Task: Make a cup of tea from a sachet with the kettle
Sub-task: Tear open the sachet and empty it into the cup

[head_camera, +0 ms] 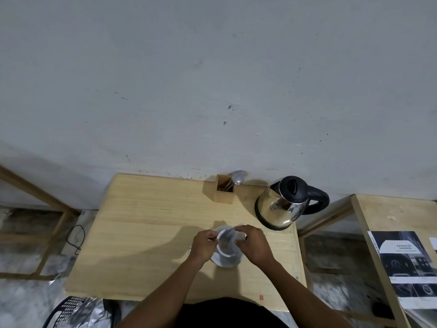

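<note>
A white cup [227, 247] stands on a white saucer [225, 262] near the middle of the wooden table [146, 233]. Both hands meet over the cup's rim. My left hand [203, 243] and my right hand [255, 242] pinch a pale, blurred sachet [233, 231] between their fingertips, just above the cup. What lies inside the cup is hard to make out. The steel kettle [282, 205], with a black lid and handle, sits on its base at the back right, a hand's width from the cup.
A wooden holder with spoons and a fork [225, 189] stands against the wall. A small orange tag [261, 297] lies at the table's front edge. A second table with printed sheets [402, 256] is on the right. A black basket [71, 311] sits on the floor, lower left.
</note>
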